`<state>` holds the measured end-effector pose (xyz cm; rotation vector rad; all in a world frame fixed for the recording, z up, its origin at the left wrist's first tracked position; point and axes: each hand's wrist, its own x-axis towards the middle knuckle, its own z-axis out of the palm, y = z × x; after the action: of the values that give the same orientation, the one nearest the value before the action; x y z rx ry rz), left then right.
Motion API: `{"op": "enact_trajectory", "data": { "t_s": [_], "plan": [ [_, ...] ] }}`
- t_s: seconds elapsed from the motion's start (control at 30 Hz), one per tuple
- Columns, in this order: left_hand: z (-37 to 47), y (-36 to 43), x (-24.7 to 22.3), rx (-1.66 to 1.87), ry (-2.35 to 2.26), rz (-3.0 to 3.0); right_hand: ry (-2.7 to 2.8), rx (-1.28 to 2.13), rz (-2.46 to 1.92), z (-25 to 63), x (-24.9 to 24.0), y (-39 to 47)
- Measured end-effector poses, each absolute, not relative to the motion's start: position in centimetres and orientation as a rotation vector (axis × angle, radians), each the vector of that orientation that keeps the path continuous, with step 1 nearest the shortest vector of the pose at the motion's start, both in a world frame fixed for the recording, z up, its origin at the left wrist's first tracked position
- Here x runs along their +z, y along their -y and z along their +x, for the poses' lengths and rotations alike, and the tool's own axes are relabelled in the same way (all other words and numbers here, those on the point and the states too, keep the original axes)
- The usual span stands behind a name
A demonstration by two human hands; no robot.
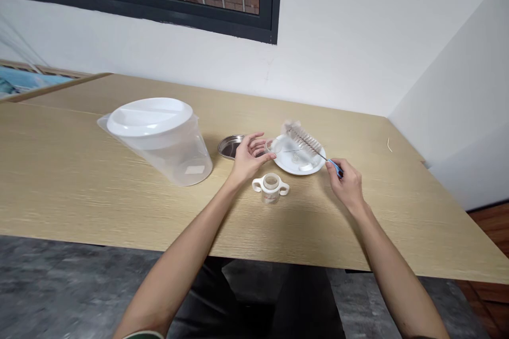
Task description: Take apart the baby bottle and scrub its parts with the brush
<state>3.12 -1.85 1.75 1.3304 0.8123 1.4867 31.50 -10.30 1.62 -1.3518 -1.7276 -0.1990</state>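
My right hand (347, 183) is closed around the blue handle of a bottle brush (306, 139). The brush's pale bristles slant up and left above a white plate (300, 170). At the plate's left rim, the thumb and fingers of my left hand (249, 158) close on a small whitish ring-shaped piece (272, 146); what kind of part it is I cannot tell. A thin dark line runs from near it across the plate. Small clear and white pieces (305, 167) lie on the plate. Just in front stands a small clear baby bottle (271, 190) with two white handles, its top uncovered.
Left of my hands stands a large translucent pitcher (170, 151) with a white lid. A shiny metal tray (227, 146) lies partly behind my left hand. Farther right on the wooden table (397, 212) is a small thin white piece (389, 145). A wall and window border the back.
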Motion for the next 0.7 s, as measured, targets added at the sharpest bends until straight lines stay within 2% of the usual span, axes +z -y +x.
{"op": "enact_trajectory", "data": {
  "t_s": [0.7],
  "plan": [
    [3.08,1.81,1.35,1.49,-0.87,1.446,1.805,-0.144,-1.318,31.21,1.64,10.58]
  ]
}}
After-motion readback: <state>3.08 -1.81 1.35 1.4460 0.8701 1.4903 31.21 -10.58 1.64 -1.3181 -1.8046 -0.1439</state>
